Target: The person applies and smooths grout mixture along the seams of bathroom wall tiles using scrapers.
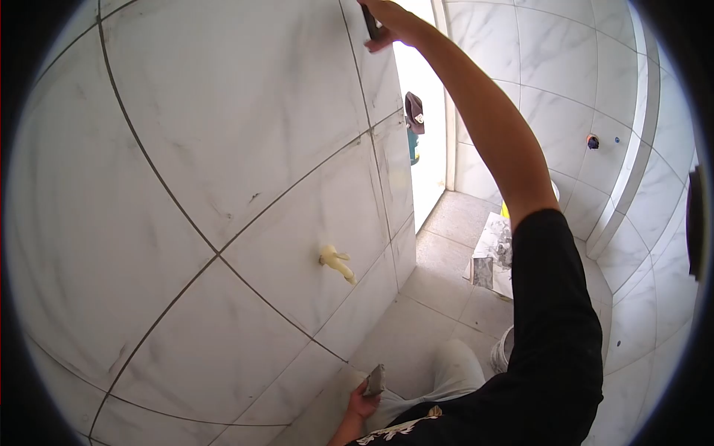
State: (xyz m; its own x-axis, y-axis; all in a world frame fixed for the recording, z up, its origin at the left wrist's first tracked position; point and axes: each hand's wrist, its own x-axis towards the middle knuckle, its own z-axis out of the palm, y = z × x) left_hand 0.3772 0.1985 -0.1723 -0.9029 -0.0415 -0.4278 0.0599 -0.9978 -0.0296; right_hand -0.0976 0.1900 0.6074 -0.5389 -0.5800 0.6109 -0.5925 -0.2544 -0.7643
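My right arm reaches up to the top of the marble-look tiled wall. There my right hand is closed around a dark flat tool, which is at the wall surface near its right edge, beside a vertical joint. Its exact kind cannot be told, as the hand and the frame edge hide part of it. Low in front of my body, my left hand grips a grey, flat, block-like piece. Dark joint lines run between the tiles, with a few smudges along them.
A cream-coloured plastic tap juts from the wall. On the floor at right lie a smeared white board and a grey square piece. A white bucket stands near my leg. Beyond the wall edge is a bright doorway.
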